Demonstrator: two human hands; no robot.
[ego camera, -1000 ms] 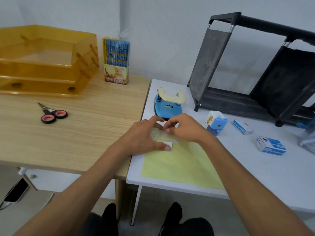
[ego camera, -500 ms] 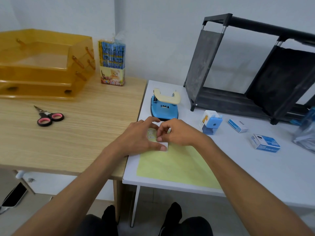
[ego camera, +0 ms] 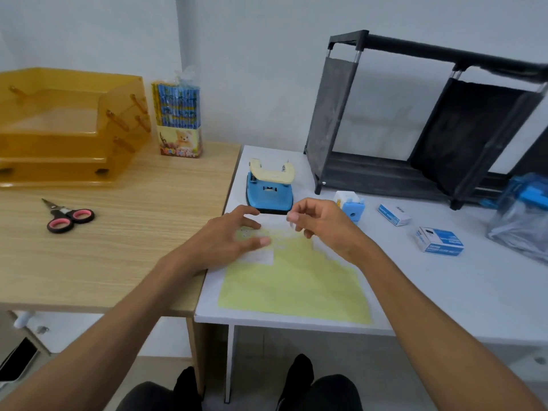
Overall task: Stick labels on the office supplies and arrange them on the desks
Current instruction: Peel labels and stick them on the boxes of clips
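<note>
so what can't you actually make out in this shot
Head view, the only one:
- Whether the right hand pinches a label: its fingertips are blurred and any label would be too small to see.
- Print on the yellow sheet: blurred, and partly covered by the left hand.
- What the plastic bag holds: crumpled and cut off by the right edge.
- Text on the nearer blue box: too small.

desks (ego camera: 133,247) (ego camera: 444,292) 2 | small boxes (ego camera: 394,214) (ego camera: 440,241) 2 | scissors (ego camera: 69,216) 1 | hole punch (ego camera: 269,194) 1
</note>
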